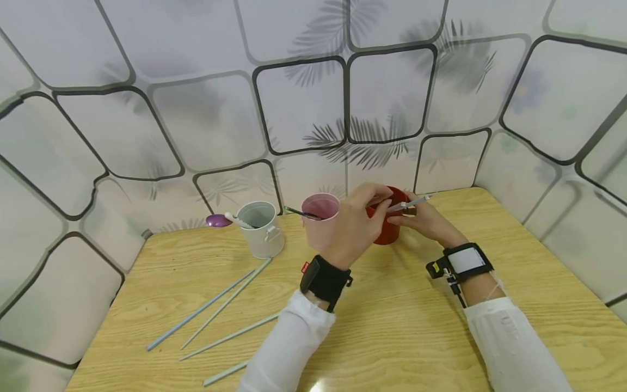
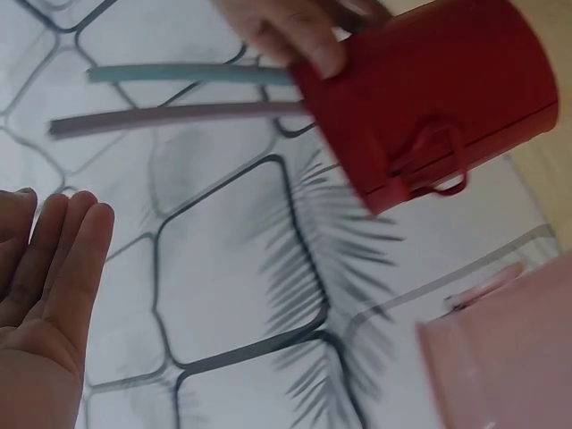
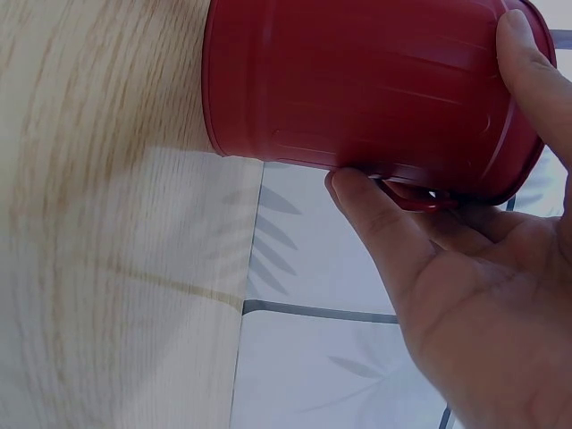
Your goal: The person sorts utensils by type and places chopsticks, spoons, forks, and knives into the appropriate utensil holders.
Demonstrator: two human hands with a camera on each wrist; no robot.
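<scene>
Red bucket (image 2: 438, 98) stood on table (image 1: 401, 310); right hand (image 3: 487, 286) gripped its side. Left hand (image 2: 45, 331) had fingers straight, pinching nothing visible. Firm bracing seemed wise, lest protruding sticks (image 2: 179, 117) tipped it.

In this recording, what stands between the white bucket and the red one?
The head view shows the pink bucket between the white bucket and the red bucket; the left hand hides part of the stretch beside the red one.
</scene>
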